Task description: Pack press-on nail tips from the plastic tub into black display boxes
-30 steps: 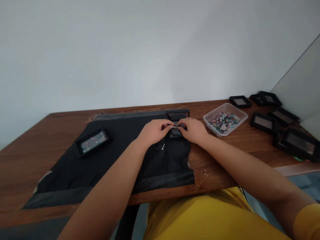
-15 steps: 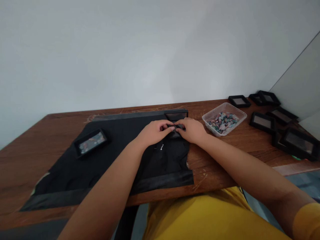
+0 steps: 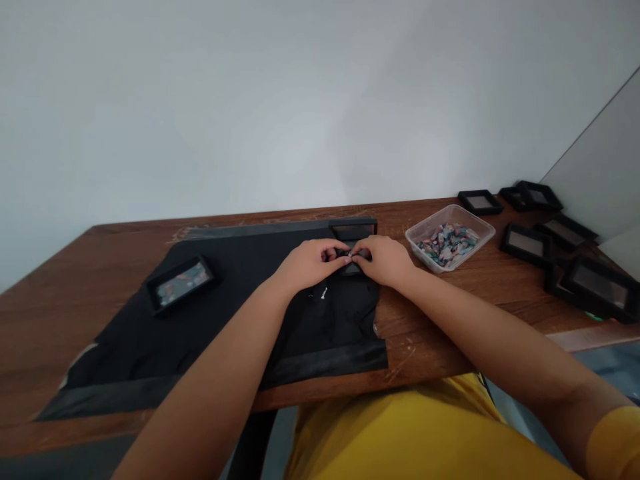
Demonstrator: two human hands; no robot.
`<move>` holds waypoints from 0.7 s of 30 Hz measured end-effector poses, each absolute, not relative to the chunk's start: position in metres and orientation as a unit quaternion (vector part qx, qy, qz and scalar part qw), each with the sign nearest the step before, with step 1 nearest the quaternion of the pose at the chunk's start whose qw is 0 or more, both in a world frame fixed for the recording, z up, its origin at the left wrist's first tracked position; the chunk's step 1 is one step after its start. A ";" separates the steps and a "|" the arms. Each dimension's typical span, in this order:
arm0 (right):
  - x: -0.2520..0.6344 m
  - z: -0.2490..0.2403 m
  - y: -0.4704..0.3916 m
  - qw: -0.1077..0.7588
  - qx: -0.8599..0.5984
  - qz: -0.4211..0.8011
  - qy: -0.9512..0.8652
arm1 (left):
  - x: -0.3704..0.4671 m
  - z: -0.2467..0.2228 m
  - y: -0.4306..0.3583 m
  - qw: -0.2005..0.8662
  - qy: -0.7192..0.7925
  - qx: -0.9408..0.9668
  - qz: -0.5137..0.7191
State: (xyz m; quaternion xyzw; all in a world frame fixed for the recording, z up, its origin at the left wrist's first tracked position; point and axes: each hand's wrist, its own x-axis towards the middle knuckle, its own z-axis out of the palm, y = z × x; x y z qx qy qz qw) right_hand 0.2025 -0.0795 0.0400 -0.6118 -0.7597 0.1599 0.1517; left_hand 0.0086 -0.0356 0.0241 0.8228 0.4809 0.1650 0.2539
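On a brown wooden desk [image 3: 65, 293] lies a black cloth sheet [image 3: 150, 353], carrying at left a black rectangular frame [image 3: 184, 283] with a clear window showing pale bits. The left hand [image 3: 307, 263] curls, thumb near fingers; the right hand [image 3: 386, 260] is similarly pinched. Their fingertips meet around a small pale piece [image 3: 350, 254] above a partly hidden, dark-paned black frame [image 3: 351, 269]; which hand grips it, I cannot tell. Rightward, a clear plastic tub [image 3: 450, 213] holds multicoloured pieces [image 3: 447, 245], then more black frames [image 3: 526, 243].
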 end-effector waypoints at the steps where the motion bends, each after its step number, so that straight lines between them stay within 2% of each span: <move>1: 0.203 0.040 -0.080 0.154 -0.611 0.161 -0.760 | 0.008 0.024 -0.036 0.253 0.480 0.823 0.166; 21: 0.198 0.038 -0.082 0.201 -0.611 0.195 -0.741 | 0.007 0.020 -0.034 0.273 0.484 0.815 0.163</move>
